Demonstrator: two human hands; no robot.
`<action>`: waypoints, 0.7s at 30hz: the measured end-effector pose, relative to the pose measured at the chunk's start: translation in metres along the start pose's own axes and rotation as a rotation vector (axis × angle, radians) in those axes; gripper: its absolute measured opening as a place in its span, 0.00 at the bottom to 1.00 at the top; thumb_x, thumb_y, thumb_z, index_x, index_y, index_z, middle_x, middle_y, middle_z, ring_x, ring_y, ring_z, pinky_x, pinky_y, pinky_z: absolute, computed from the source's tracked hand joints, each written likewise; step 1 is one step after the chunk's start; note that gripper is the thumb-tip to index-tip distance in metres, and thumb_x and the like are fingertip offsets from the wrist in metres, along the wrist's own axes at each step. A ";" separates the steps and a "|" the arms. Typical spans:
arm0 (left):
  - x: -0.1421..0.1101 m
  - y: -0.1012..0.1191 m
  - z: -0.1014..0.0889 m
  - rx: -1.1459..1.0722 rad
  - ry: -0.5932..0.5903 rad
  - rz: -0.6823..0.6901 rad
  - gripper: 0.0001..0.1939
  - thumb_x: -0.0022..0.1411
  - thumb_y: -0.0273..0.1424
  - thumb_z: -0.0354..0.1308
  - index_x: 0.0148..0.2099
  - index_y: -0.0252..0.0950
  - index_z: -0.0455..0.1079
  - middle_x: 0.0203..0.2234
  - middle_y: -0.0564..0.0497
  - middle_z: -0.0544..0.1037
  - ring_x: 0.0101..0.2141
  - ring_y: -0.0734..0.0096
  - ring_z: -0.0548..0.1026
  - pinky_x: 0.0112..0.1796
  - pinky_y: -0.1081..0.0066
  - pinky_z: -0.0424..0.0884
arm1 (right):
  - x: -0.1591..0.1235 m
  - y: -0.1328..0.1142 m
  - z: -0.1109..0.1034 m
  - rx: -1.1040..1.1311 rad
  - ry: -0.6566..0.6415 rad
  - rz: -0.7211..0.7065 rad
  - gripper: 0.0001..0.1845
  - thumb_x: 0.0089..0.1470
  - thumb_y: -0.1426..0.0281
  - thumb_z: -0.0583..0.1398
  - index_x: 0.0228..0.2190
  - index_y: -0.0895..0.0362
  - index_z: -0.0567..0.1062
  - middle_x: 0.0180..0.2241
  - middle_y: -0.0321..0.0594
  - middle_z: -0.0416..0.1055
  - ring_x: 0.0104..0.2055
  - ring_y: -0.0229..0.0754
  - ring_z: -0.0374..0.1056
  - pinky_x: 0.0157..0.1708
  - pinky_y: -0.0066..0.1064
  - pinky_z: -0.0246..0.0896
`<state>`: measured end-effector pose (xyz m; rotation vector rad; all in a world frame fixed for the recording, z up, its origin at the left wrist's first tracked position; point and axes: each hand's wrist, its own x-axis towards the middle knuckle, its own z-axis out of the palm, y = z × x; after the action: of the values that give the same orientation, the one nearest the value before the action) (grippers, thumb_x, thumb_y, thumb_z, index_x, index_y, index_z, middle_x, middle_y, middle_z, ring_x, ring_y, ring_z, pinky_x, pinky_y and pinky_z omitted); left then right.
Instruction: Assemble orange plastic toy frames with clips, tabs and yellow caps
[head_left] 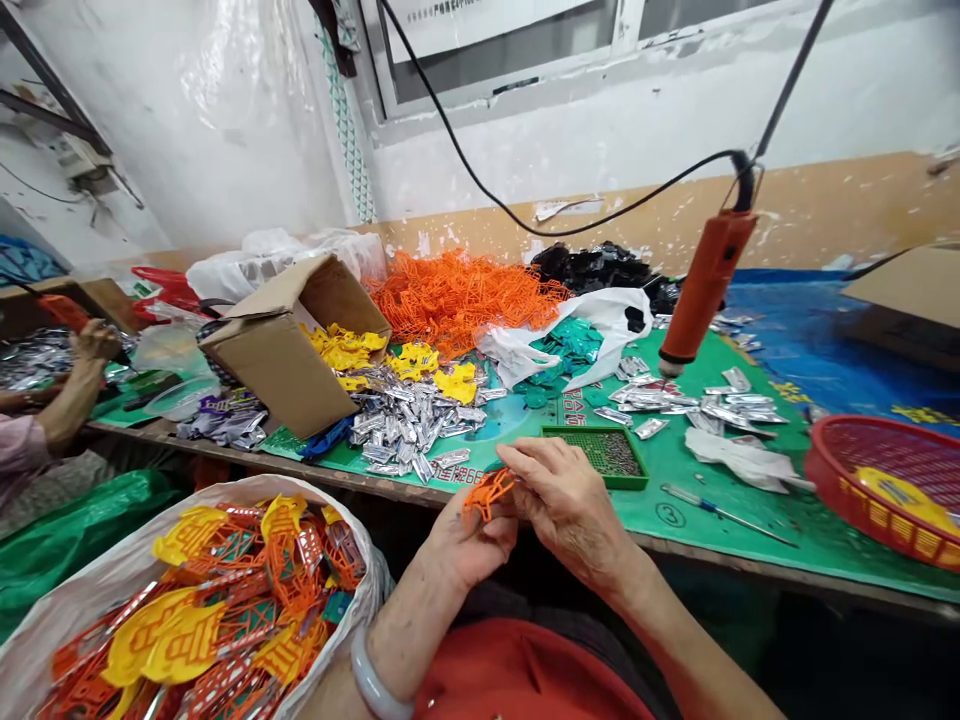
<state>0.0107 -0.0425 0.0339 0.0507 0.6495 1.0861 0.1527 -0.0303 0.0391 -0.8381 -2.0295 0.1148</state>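
My left hand [466,540] and my right hand [564,500] meet just in front of the table edge, both closed on a small orange plastic lattice piece [487,493]. The left fingers curl under it; the right fingers pinch it from above. A green tray of tiny screws [609,455] lies just beyond my right hand. An orange electric screwdriver [705,290] hangs from a cord over the table. A white bag [67,610] at my lower left holds several assembled orange and yellow pieces [225,600].
On the green mat [675,480] lie silver foil packets [409,420], yellow parts [420,365], an orange lattice heap [457,290], a tipped cardboard box [289,345], a hand screwdriver [720,512] and a red basket [885,485]. Another person's arm [67,400] works at far left.
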 end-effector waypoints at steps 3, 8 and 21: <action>-0.005 -0.002 0.002 -0.037 0.070 -0.025 0.14 0.63 0.16 0.44 0.29 0.32 0.64 0.18 0.56 0.63 0.13 0.85 0.57 0.12 0.88 0.50 | -0.001 0.003 0.003 0.117 0.038 0.114 0.15 0.60 0.69 0.55 0.45 0.53 0.77 0.42 0.46 0.76 0.43 0.47 0.71 0.42 0.40 0.67; -0.011 -0.003 0.002 -0.070 0.131 -0.047 0.14 0.65 0.17 0.42 0.32 0.31 0.65 0.18 0.57 0.61 0.13 0.87 0.55 0.12 0.88 0.47 | -0.005 0.006 0.008 0.232 0.065 0.207 0.14 0.61 0.67 0.54 0.43 0.55 0.77 0.38 0.42 0.78 0.37 0.40 0.74 0.36 0.28 0.70; -0.009 -0.002 -0.012 0.094 0.052 -0.010 0.09 0.64 0.32 0.56 0.38 0.29 0.72 0.23 0.48 0.77 0.20 0.70 0.76 0.23 0.74 0.71 | -0.041 0.019 0.023 0.288 0.113 0.057 0.16 0.56 0.69 0.59 0.46 0.47 0.79 0.52 0.46 0.70 0.51 0.47 0.72 0.43 0.34 0.73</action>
<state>0.0039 -0.0545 0.0279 0.1007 0.7465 1.0494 0.1595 -0.0350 -0.0108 -0.7029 -1.8294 0.3744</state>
